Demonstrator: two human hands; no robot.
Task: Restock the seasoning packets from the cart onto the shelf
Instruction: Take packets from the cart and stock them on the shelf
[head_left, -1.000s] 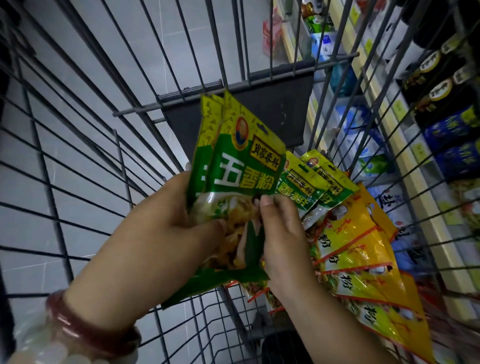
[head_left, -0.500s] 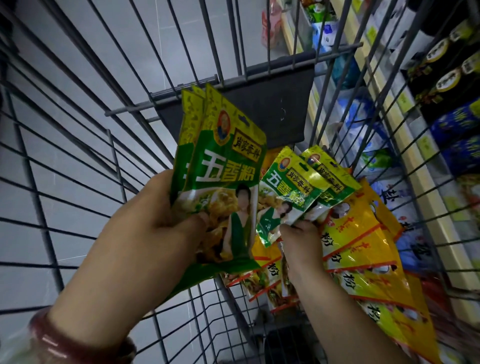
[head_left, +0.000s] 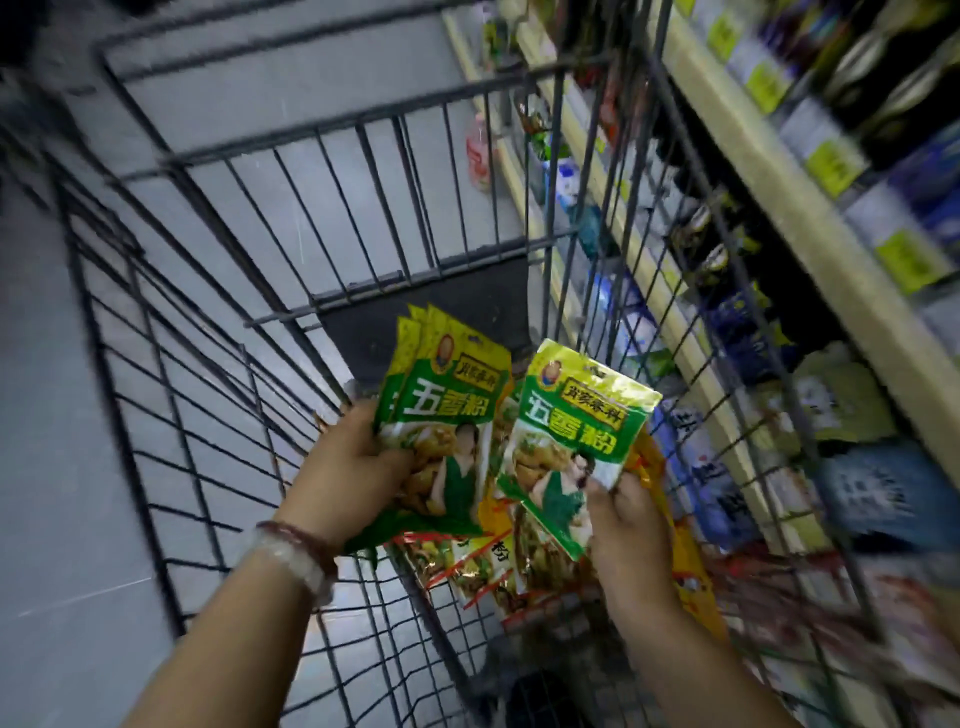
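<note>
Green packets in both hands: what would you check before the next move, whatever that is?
1. Left hand grips the stack of green packets firmly: ok, thumb across the front.
2. Right hand holds the single green packet: ok, though only pinched at its lower corner.
3. Single packet faces the same way as the stack: ok, both fronts up.
4. More packets left in the cart: ok, yellow packets lie below the hands.
5. Free slot on the shelf for them: cannot tell, the shelves are blurred.
</note>
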